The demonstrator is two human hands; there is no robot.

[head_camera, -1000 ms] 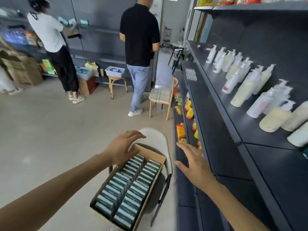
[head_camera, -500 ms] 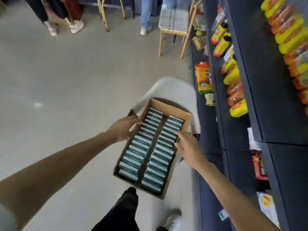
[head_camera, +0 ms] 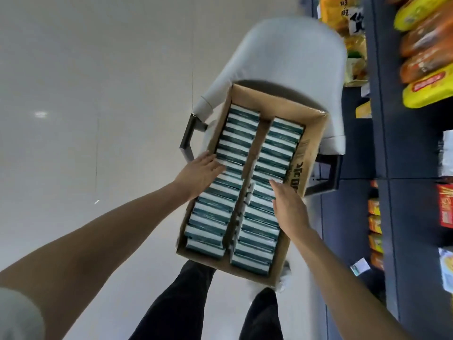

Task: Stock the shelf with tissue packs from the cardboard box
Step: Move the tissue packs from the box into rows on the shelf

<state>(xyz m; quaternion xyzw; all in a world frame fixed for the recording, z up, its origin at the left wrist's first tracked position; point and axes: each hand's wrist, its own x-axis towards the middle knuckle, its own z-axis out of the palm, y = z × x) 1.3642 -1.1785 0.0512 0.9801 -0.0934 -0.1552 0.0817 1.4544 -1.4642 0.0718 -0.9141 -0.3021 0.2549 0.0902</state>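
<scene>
Box [head_camera: 310,153] of packs [head_camera: 236,141] (two rows) on a chair [head_camera: 282,52]; left hand [head_camera: 199,171] and right hand [head_camera: 289,207], both flat and unclenched, over the packs.

White chair [head_camera: 289,52] with dark armrests stands on the pale floor [head_camera: 85,82], just left of the dark shelf [head_camera: 382,133]. The cardboard box [head_camera: 311,133] rests on its seat, near end overhanging the seat edge, holding two rows of teal-and-white tissue packs [head_camera: 235,141]. Shelf boards carry yellow and orange snack packets [head_camera: 426,69], far right.
</scene>
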